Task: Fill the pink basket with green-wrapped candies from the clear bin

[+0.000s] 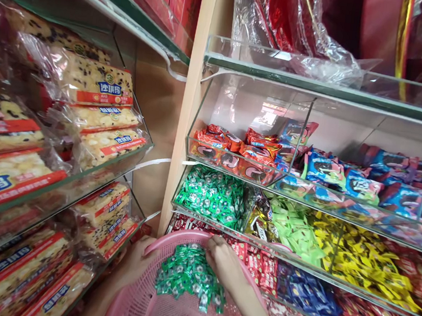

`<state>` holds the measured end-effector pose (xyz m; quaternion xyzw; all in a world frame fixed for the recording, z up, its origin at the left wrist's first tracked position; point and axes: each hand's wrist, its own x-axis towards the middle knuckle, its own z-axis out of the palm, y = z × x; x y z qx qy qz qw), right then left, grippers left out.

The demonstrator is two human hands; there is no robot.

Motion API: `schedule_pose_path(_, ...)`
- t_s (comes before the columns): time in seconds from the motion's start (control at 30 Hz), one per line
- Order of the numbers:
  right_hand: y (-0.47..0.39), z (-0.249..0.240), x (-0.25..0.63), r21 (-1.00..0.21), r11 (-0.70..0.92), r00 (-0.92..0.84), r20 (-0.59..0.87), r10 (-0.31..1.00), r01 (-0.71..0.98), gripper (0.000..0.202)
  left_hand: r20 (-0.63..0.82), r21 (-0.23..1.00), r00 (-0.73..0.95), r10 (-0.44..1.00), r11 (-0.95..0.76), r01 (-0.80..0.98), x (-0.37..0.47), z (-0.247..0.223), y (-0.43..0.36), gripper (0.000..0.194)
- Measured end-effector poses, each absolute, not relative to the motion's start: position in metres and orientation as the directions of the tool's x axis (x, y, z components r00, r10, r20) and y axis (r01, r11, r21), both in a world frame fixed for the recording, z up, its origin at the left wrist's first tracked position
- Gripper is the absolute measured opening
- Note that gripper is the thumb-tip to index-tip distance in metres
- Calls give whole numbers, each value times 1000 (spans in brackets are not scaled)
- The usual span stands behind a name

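Note:
A pink plastic basket [128, 299] with perforated walls is in front of me at the bottom centre. Inside it, a heap of green-wrapped candies [191, 273] lies toward the far side. My left hand [141, 254] grips the basket's left rim, its fingers partly hidden by the rim. At the far right rim, my right hand [221, 259] is closed with curled fingers, the forearm crossing over the basket. Just beyond the basket, a shelf bin holds more green-wrapped candies [212, 194] of the same look.
Glass shelves on the left hold packaged pastry bars [97, 82]. To the right, divided bins hold red-wrapped snacks [262, 146], blue-wrapped snacks [325, 169], yellow-wrapped candies [360, 258] and dark blue candies [310, 293]. A wooden post [191, 99] stands between the shelf units.

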<state>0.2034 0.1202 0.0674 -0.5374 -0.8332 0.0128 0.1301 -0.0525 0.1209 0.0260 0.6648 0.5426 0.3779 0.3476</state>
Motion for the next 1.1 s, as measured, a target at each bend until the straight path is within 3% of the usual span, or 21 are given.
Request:
schedule_pose_path(0.33, 119, 142, 180, -231, 508, -429, 319, 845, 830, 16, 126, 893, 123, 984, -167, 418, -54, 20, 122, 29)
schedule_pose_path(0.57, 164, 162, 175, -144, 164, -110, 324, 940, 976, 15, 132, 886, 134, 982, -177, 429, -52, 23, 122, 28)
schedule_pose_path(0.7, 180, 161, 173, -120, 51, -19, 248, 969, 992, 30, 144, 880, 134, 981, -189, 436, -54, 21, 123, 28)
schedule_pose_path(0.8, 185, 156, 176, -118, 23, 0, 197, 980, 993, 32, 140, 889, 126, 982, -181, 421, -55, 19, 124, 28)
schedule_pose_path(1.1, 177, 153, 184, -136, 88, -54, 234, 971, 987, 18, 113, 901, 104, 988, -146, 410, -54, 21, 122, 28)
